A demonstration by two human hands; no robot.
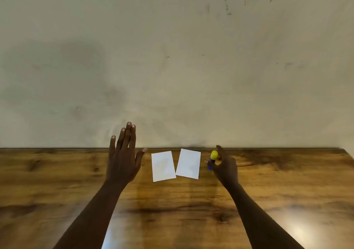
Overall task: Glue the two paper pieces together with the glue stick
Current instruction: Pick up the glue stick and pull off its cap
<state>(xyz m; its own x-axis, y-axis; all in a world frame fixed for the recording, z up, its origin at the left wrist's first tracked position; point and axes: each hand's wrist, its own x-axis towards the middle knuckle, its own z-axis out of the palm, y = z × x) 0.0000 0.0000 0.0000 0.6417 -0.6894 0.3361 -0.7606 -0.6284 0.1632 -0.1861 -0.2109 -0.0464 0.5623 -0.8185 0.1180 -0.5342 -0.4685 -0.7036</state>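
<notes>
Two white paper pieces lie side by side on the wooden table, near its far edge. The left paper and the right paper touch or nearly touch at their lower corners. Just right of them is a glue stick with a blue body and a yellow cap, capped and tilted. My right hand has its fingers closed around the blue body. My left hand hovers to the left of the papers, flat, fingers apart, holding nothing.
A plain beige wall with a few scuff marks rises directly behind the table's far edge. The table's right end shows at the far right. Bare wood stretches on both sides of the papers and toward me.
</notes>
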